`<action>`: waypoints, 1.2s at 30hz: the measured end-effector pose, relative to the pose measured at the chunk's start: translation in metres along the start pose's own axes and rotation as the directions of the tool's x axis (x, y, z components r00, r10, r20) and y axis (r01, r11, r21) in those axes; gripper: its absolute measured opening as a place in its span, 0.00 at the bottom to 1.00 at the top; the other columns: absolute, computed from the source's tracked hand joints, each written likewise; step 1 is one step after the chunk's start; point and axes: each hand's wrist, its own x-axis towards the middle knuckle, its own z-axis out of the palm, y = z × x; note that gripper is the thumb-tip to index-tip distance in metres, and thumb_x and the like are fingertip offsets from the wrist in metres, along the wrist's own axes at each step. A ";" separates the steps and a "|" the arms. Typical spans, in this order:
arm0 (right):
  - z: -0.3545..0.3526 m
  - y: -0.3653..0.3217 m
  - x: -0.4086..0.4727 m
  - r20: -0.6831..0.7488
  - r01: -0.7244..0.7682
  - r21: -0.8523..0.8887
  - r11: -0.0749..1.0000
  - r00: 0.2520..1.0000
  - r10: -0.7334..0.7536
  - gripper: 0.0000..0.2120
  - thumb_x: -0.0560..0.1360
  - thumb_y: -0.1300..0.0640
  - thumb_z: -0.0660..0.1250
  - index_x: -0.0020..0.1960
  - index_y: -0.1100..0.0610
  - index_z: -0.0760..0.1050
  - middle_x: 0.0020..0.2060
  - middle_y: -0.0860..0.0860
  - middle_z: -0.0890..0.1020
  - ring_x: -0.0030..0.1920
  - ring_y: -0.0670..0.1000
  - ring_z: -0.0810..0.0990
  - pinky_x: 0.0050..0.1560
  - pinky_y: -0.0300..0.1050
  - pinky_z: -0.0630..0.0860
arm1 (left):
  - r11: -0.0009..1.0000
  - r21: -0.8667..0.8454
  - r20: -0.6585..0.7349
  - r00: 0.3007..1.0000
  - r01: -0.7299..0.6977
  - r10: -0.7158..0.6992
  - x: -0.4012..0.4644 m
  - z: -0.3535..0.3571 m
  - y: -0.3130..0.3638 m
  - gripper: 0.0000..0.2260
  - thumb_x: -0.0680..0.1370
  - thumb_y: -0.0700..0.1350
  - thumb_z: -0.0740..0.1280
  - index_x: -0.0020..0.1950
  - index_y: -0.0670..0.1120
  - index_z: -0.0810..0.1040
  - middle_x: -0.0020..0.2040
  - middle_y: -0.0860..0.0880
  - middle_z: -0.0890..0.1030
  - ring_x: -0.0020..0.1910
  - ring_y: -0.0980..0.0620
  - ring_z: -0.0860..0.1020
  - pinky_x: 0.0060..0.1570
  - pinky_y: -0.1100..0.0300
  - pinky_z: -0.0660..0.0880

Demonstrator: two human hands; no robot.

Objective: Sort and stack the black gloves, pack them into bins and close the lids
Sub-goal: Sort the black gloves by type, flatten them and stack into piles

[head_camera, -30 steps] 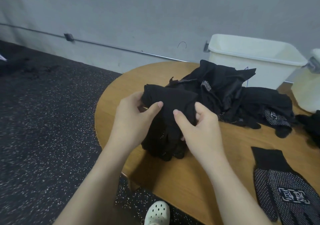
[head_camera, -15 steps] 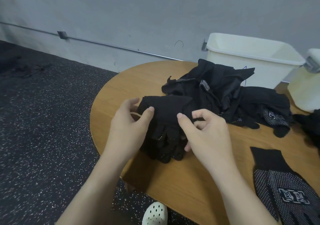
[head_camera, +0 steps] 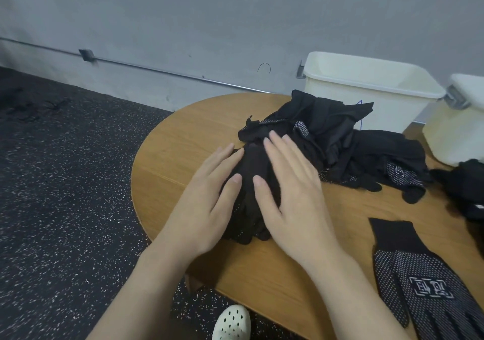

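Both forearms bare, no sleeves; left hand [head_camera: 207, 203] and right hand [head_camera: 290, 198] ungloved, no rings or watch seen. White perforated clog [head_camera: 231, 324] below table edge [head_camera: 167, 237].

round wooden table [head_camera: 183, 140]; messy heap of black gloves [head_camera: 337, 140] on it, a dotted glove [head_camera: 429, 287] flat near the front; two cream bins [head_camera: 366, 88] at the back

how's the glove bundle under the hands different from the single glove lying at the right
The glove bundle is several gloves bunched thick, with both hands flat on it; the single glove lies spread flat, untouched. The bundle shows mostly plain black; the single glove shows white dots and a logo. Both are black and on the table.
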 end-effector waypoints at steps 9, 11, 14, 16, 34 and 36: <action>0.019 0.004 -0.010 0.193 -0.104 0.101 0.989 0.978 0.084 0.29 0.85 0.43 0.43 0.81 0.51 0.62 0.80 0.42 0.62 0.81 0.38 0.52 0.81 0.43 0.51 | 0.999 -0.004 -0.003 0.999 0.054 -0.054 -0.007 0.009 -0.009 0.25 0.85 0.58 0.51 0.81 0.51 0.66 0.81 0.57 0.63 0.80 0.65 0.55 0.81 0.59 0.54; 0.020 0.004 -0.013 0.198 -0.098 0.089 0.991 0.977 0.079 0.30 0.84 0.42 0.42 0.81 0.52 0.62 0.80 0.43 0.62 0.81 0.39 0.52 0.81 0.43 0.50 | 0.998 -0.010 -0.001 0.998 0.065 -0.065 -0.009 0.011 -0.008 0.25 0.86 0.57 0.51 0.81 0.51 0.66 0.81 0.57 0.62 0.80 0.64 0.55 0.81 0.58 0.54; 0.021 0.006 -0.017 0.204 -0.109 0.081 0.991 0.975 0.090 0.28 0.85 0.44 0.43 0.81 0.51 0.62 0.81 0.42 0.62 0.81 0.38 0.52 0.82 0.43 0.48 | 0.997 -0.008 -0.008 0.997 0.082 -0.082 -0.012 0.015 -0.005 0.23 0.87 0.54 0.52 0.81 0.50 0.65 0.81 0.57 0.61 0.81 0.63 0.54 0.81 0.58 0.53; 0.022 0.006 -0.019 0.201 -0.120 0.095 0.988 0.975 0.099 0.27 0.86 0.45 0.44 0.81 0.51 0.62 0.80 0.42 0.62 0.80 0.38 0.51 0.82 0.44 0.48 | 0.995 -0.025 -0.012 0.995 0.094 -0.094 -0.013 0.016 -0.005 0.23 0.86 0.55 0.51 0.81 0.50 0.66 0.81 0.57 0.61 0.81 0.63 0.54 0.81 0.58 0.52; -0.041 0.067 0.057 0.070 -0.257 0.041 0.966 0.965 0.254 0.28 0.80 0.56 0.69 0.78 0.52 0.68 0.78 0.48 0.67 0.77 0.48 0.63 0.77 0.42 0.57 | 0.912 0.410 -0.146 0.986 -0.015 0.081 -0.017 0.010 0.036 0.24 0.86 0.56 0.50 0.71 0.49 0.79 0.72 0.48 0.78 0.75 0.50 0.71 0.82 0.45 0.46; -0.038 0.075 0.064 0.092 -0.268 0.009 0.963 0.959 0.266 0.28 0.80 0.56 0.69 0.79 0.52 0.67 0.78 0.47 0.67 0.77 0.49 0.64 0.78 0.47 0.59 | 0.915 0.403 -0.146 0.985 -0.027 0.094 -0.016 0.013 0.036 0.23 0.86 0.56 0.51 0.71 0.48 0.79 0.72 0.48 0.78 0.75 0.50 0.71 0.82 0.47 0.47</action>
